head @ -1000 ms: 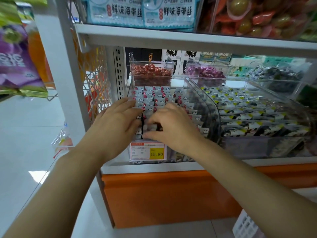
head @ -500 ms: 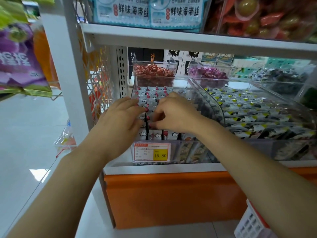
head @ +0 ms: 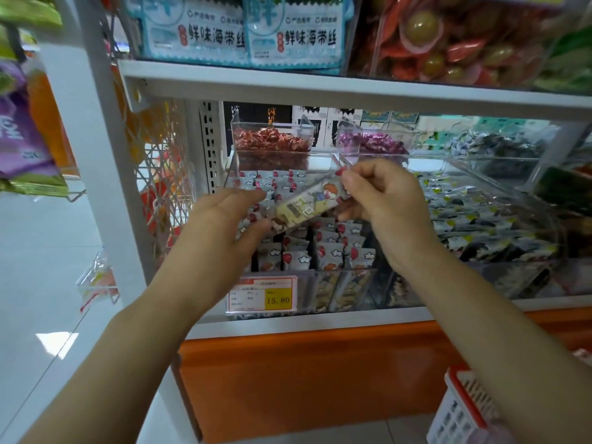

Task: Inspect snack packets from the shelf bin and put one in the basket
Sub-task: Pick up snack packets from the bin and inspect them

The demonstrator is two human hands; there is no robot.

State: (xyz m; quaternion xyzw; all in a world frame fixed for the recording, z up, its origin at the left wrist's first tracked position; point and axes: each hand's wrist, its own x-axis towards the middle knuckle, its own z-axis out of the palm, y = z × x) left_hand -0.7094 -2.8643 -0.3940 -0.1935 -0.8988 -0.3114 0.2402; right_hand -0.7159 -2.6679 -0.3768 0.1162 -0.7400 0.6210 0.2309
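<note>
1. Basket [head: 461, 408]: sits low at the right and is cut off by the frame edge, so its contents are not visible.
2. Left hand [head: 221, 225]: open, fingers nearly straight, at the packet's lower end. Contact cannot be confirmed.
3. Right hand [head: 384, 200]: pinches the upper end of one packet [head: 307, 205], held tilted above the bin [head: 339, 290].
4. Risk: a one-end pinch on slick wrapping may slip and drop the packet back among the others.
5. Packet print is blurred, and the contents of the rear bins [head: 272, 158] are hard to identify.
</note>
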